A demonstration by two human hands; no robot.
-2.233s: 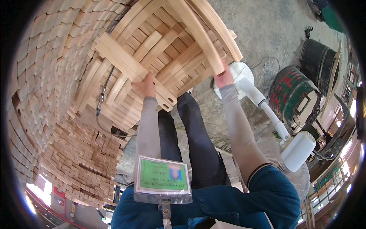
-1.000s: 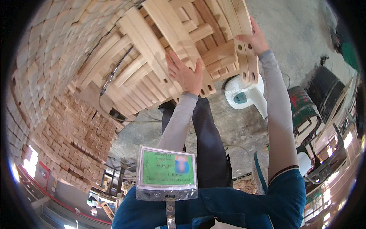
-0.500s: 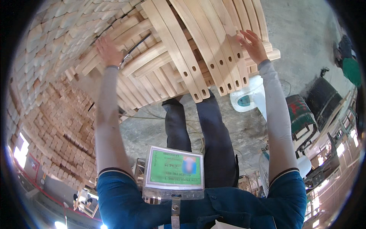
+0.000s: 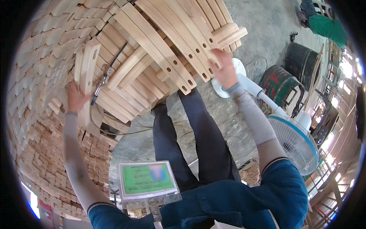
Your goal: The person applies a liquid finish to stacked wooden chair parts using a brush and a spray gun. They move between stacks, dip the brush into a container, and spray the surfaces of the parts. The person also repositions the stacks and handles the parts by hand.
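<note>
My left hand (image 4: 77, 98) is at the left of the stack with thumb and fingers apart. It lies against the near ends of upright wooden pieces, one of them a slotted slat (image 4: 90, 63) set on edge. Just right of it is a slim metal and black air gun (image 4: 100, 87) with a long dark nozzle, lying on the wood. My right hand (image 4: 225, 71), slightly blurred, is open at the near ends of several long pale slats (image 4: 183, 38) with oval slots. Another pair of slotted slats (image 4: 154, 51) lies slanted to their left.
Stacked wood blocks (image 4: 49, 57) form a wall on the left. A white fan (image 4: 293, 141) with a blue rim stands at the right, near a red-green drum (image 4: 280, 86) and a black drum (image 4: 301, 57). A person in green (image 4: 326, 30) is farther off. A hose (image 4: 141, 131) crosses the floor.
My view has swung right. My left hand has moved down and left to the edge pieces, beside a slotted slat now on edge there. My right hand has come nearer, by the slat ends.
</note>
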